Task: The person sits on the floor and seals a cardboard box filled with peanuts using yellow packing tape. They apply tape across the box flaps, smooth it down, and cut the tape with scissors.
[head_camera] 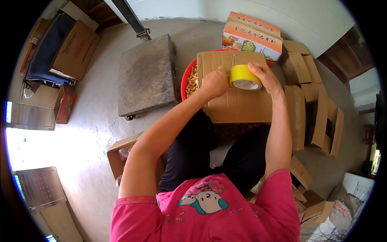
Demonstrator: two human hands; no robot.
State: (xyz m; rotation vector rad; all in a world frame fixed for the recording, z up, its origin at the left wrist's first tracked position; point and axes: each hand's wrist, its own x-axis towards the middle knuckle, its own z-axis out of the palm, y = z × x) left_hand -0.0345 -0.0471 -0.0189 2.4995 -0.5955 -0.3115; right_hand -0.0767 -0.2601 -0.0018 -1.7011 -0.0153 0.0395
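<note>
A closed cardboard box lies before me, across a red basin that holds peanuts in their shells. Over the box, my right hand grips a roll of yellow packing tape, with the thumb on its upper edge and the fingers at its right side. Close to the roll's left side is my left hand, its fingers curled in above the box. Whether it pinches the tape's loose end cannot be made out. The box hides most of the basin.
An orange and white printed carton stands behind the basin. Left of it is a platform scale with a metal post. Open cardboard boxes stand at the right, and another open box is beside my left arm.
</note>
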